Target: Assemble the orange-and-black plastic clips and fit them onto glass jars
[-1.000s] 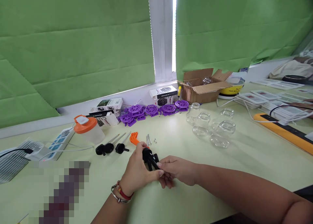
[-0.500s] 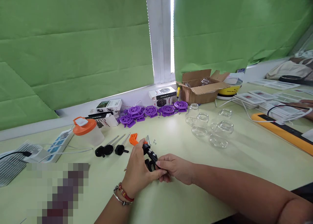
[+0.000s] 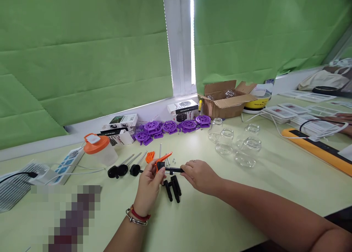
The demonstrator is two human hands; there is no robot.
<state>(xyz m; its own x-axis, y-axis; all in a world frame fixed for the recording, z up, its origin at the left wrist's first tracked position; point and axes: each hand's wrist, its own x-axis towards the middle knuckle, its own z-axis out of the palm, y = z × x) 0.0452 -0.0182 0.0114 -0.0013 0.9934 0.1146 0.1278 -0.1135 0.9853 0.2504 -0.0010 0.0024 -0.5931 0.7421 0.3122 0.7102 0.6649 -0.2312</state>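
My left hand [image 3: 150,187] is closed around a black and orange part [image 3: 160,165], from which an orange blade-like piece points up and right. A black rod [image 3: 174,170] runs from that part to my right hand [image 3: 200,176], whose fingers pinch its far end. Several black tubes [image 3: 172,189] lie on the table just below the rod. Behind my left hand are orange pieces [image 3: 150,156] and thin metal rods. To the left lie black round parts with metal shafts [image 3: 134,170].
Purple wheel-like parts [image 3: 169,127] lie along the back, near printed boxes [image 3: 183,110] and an open cardboard box [image 3: 227,103]. Clear glass jars [image 3: 249,151] stand at the right. An orange-lidded container [image 3: 100,149] and a power strip [image 3: 68,162] are left. Another person's hand [image 3: 341,121] is far right.
My hands have drawn apart. The black rod now lies level between them, the orange blade-like piece shows at my left hand, and the black tubes below are uncovered.
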